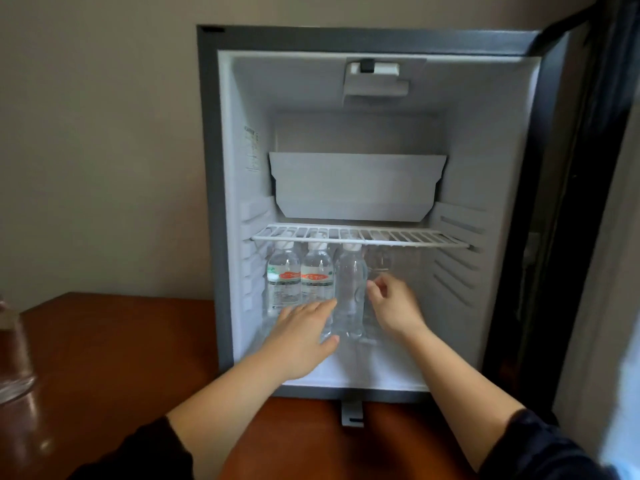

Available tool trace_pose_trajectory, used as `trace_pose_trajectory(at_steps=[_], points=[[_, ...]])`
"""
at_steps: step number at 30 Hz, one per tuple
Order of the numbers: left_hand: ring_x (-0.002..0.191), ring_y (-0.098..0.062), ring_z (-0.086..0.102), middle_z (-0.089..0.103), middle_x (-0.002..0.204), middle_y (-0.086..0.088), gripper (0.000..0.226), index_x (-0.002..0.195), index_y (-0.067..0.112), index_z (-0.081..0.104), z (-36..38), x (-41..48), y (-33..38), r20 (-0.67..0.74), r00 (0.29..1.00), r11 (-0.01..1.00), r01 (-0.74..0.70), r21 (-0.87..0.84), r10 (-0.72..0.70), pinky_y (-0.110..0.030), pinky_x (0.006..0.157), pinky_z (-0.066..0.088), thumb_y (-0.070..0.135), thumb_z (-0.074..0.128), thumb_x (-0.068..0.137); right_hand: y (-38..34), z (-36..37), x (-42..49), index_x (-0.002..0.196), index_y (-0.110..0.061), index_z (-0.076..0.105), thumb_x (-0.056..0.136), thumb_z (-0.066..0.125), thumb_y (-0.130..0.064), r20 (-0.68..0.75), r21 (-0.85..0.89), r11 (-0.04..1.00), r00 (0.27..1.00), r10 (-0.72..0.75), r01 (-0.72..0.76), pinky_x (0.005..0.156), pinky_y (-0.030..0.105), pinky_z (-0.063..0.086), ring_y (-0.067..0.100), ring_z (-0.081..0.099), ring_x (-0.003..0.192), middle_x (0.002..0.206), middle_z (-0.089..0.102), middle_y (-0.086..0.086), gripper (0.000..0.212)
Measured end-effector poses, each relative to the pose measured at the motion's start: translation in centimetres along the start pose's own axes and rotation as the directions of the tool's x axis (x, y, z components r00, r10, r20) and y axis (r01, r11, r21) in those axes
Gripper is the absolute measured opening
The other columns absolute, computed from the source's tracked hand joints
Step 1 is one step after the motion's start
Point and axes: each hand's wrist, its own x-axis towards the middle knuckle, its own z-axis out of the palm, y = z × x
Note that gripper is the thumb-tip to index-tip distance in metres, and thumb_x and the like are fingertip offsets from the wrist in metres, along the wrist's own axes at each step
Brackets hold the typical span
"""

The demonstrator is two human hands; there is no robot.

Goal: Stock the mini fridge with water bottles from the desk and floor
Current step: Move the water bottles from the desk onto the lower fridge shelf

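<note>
The mini fridge (207,202) stands open on a wooden desk (121,358). Under its wire shelf (360,237), two water bottles with orange labels (284,282) (317,282) stand upright at the left, and a clear unlabelled bottle (349,289) stands beside them. Another faint clear bottle (381,263) shows further back on the right. My left hand (301,341) reaches in with straight fingers at the foot of the second labelled bottle. My right hand (394,306) is just right of the unlabelled bottle, fingers loosely curled with the tips at its side, holding nothing.
The fridge door (588,168) is swung open to the right. A white drip tray (356,185) hangs above the wire shelf, which carries nothing. A clear drinking glass (14,358) stands on the desk at the far left. The right half of the lower compartment has free room.
</note>
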Motion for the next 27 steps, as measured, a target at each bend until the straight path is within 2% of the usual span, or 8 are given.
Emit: trace_pose_trajectory(at_steps=[3, 6, 8, 11, 14, 17, 20, 27], points=[[0.121, -0.019, 0.051, 0.054, 0.132, -0.004, 0.041, 0.131, 0.016, 0.049, -2.3, -2.6, -1.3, 0.155, 0.985, 0.976, 0.100, -0.192, -0.071, -0.030, 0.103, 0.039, 0.033, 0.050, 0.093, -2.0, -0.1, -1.9, 0.082, -0.017, 0.056, 0.093, 0.051, -0.027, 0.149, -0.116, 0.992, 0.989, -0.024, 0.042, 0.078, 0.035, 0.051, 0.028, 0.065, 0.082, 0.086, 0.068, 0.008, 0.016], [0.111, -0.018, 0.055, 0.059, 0.123, -0.002, 0.037, 0.126, 0.017, 0.052, -4.6, -5.6, -2.7, 0.253, 0.957, 0.969, 0.185, -0.163, -0.141, -0.024, 0.089, 0.040, 0.034, 0.050, 0.092, -4.4, 0.3, -4.1, 0.091, -0.018, 0.060, 0.093, 0.050, -0.027, 0.370, -0.127, 0.985, 0.927, -0.064, 0.119, 0.080, 0.037, 0.054, 0.021, 0.070, 0.077, 0.090, 0.068, 0.004, 0.014], [0.110, -0.019, 0.055, 0.060, 0.121, -0.002, 0.039, 0.127, 0.015, 0.051, -6.1, -7.7, -3.6, 0.292, 0.939, 0.971, 0.219, -0.095, -0.183, -0.021, 0.084, 0.039, 0.034, 0.049, 0.093, -6.4, 0.7, -5.5, 0.099, -0.013, 0.061, 0.094, 0.050, -0.024, 0.509, -0.114, 0.981, 0.857, -0.080, 0.159, 0.070, 0.030, 0.051, 0.020, 0.069, 0.077, 0.092, 0.065, 0.004, 0.017], [0.115, -0.019, 0.053, 0.059, 0.127, -0.001, 0.041, 0.130, 0.017, 0.051, -8.4, -10.8, -5.1, 0.343, 0.905, 0.966, 0.256, 0.040, -0.254, -0.026, 0.096, 0.040, 0.035, 0.046, 0.094, -9.5, 1.7, -7.4, 0.106, -0.008, 0.060, 0.095, 0.050, -0.023, 0.683, -0.124, 0.969, 0.727, -0.073, 0.214, 0.065, 0.024, 0.047, 0.020, 0.066, 0.081, 0.100, 0.063, 0.008, 0.021], [0.119, -0.019, 0.051, 0.055, 0.131, 0.000, 0.042, 0.133, 0.020, 0.047, -10.8, -14.0, -6.7, 0.366, 0.872, 0.945, 0.315, 0.091, -0.326, -0.031, 0.102, 0.040, 0.039, 0.044, 0.095, -12.6, 3.3, -9.1, 0.112, -0.005, 0.059, 0.095, 0.050, -0.022, 0.753, -0.125, 0.942, 0.648, -0.114, 0.311, 0.062, 0.017, 0.044, 0.024, 0.068, 0.087, 0.110, 0.065, 0.013, 0.026], [0.121, -0.019, 0.049, 0.053, 0.131, -0.001, 0.045, 0.135, 0.019, 0.045, -12.5, -17.4, -8.5, 0.341, 0.854, 0.918, 0.380, 0.109, -0.394, -0.031, 0.102, 0.039, 0.040, 0.044, 0.095, -15.6, 5.6, -10.7, 0.101, -0.010, 0.061, 0.094, 0.052, -0.021, 0.780, -0.074, 0.901, 0.588, -0.215, 0.428, 0.061, 0.017, 0.042, 0.027, 0.069, 0.088, 0.099, 0.068, 0.015, 0.016], [0.116, -0.021, 0.052, 0.055, 0.127, -0.003, 0.042, 0.129, 0.018, 0.049, -13.6, -20.7, -10.5, 0.263, 0.835, 0.875, 0.459, 0.154, -0.484, -0.035, 0.100, 0.043, 0.041, 0.045, 0.094, -18.5, 8.3, -12.1, 0.091, -0.019, 0.058, 0.092, 0.055, -0.023, 0.800, -0.027, 0.865, 0.530, -0.282, 0.501, 0.070, 0.024, 0.043, 0.018, 0.061, 0.079, 0.088, 0.062, 0.004, 0.005], [0.100, -0.014, 0.058, 0.058, 0.111, 0.002, 0.035, 0.120, 0.022, 0.052, -14.5, -28.6, -15.3, 0.014, 0.758, 0.752, 0.644, 0.138, -0.652, -0.032, 0.088, 0.050, 0.042, 0.049, 0.092, -24.4, 14.8, -15.6, 0.103, -0.015, 0.062, 0.093, 0.053, -0.031, 0.860, 0.030, 0.848, 0.418, -0.291, 0.529, 0.089, 0.033, 0.047, 0.016, 0.065, 0.082, 0.100, 0.067, 0.004, 0.021]])
